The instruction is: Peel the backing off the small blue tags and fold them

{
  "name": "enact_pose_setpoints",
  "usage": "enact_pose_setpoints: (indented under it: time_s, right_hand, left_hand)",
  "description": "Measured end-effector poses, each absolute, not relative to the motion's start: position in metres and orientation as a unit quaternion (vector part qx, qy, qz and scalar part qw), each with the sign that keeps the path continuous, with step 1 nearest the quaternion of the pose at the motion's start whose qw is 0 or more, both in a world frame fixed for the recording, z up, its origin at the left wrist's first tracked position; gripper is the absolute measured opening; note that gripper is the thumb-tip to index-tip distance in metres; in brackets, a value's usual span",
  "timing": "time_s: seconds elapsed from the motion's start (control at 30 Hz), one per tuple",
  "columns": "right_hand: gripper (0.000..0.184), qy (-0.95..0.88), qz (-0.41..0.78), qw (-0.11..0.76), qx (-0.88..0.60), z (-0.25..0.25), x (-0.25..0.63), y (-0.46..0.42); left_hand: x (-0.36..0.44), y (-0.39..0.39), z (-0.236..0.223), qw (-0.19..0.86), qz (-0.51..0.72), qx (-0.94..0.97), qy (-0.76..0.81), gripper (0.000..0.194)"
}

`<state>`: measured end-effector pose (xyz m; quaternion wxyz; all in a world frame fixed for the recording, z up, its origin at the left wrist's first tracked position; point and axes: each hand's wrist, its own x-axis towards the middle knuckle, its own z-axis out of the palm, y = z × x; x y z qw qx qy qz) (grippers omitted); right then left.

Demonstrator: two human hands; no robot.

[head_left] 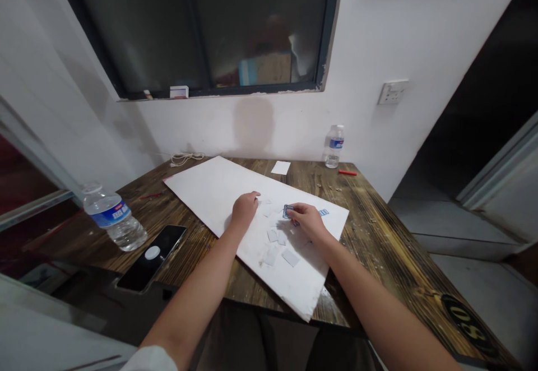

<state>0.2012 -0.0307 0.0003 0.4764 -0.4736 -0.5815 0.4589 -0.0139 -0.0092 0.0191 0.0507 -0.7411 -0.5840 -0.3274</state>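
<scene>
A large white board (202,183) lies slantwise on the wooden table. My right hand (309,219) pinches a small blue-printed paper piece (287,210) just over the board. Beyond its knuckles, another blue-printed piece (323,212) rests on the board. My left hand (244,211) is low over the middle of the board, fingers curled together near the tips; whatever they hold, if anything, is hidden. Several small pale paper pieces (290,257) are scattered between and below the hands, some close together or overlapping.
On the table (378,259) stand a water bottle (111,214) at left and another bottle (335,147) at the back right, beside a red stick (347,172). A phone (151,259) lies front left. White paper (281,167) and a coiled cable (187,159) lie at the back.
</scene>
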Motion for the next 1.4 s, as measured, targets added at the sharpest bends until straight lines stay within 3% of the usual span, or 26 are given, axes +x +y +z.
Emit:
enact_pose_setpoints:
  time_s: [0.17,0.33,0.63,0.8,1.0,1.13,1.27,1.4]
  right_hand:
    - [0.023,-0.585,0.482,0.450,-0.471,0.005,0.196,-0.038]
    - [0.025,-0.569,0.500,0.458,-0.465,0.001,0.194,-0.038]
    - [0.038,-0.453,0.623,0.519,-0.370,0.002,0.188,-0.038]
    - [0.040,-0.477,0.601,0.522,-0.373,0.000,0.189,-0.037]
    - [0.045,-0.481,0.542,0.532,-0.438,0.005,0.195,-0.034]
    - [0.044,-0.484,0.533,0.528,-0.451,0.009,0.197,-0.035]
    - [0.043,-0.498,0.519,0.524,-0.456,0.009,0.198,-0.035]
    - [0.048,-0.486,0.524,0.528,-0.458,0.008,0.200,-0.032]
  left_hand:
    - [0.006,-0.028,0.030,0.099,-0.404,-0.789,-0.452,0.020]
    - [0.022,-0.037,0.027,0.105,-0.371,-0.869,-0.309,0.017]
    - [0.028,-0.037,0.025,0.074,-0.301,-0.909,-0.280,0.024]
    - [0.029,-0.038,0.026,0.035,-0.313,-0.909,-0.275,0.021]
    - [0.012,-0.028,0.033,0.036,-0.345,-0.820,-0.456,0.014]
    - [-0.015,-0.021,0.036,0.064,-0.217,-0.754,-0.617,0.018]
    - [-0.030,-0.023,0.036,0.041,-0.116,-0.726,-0.676,0.031]
    - [-0.032,-0.023,0.036,0.038,-0.095,-0.728,-0.678,0.014]
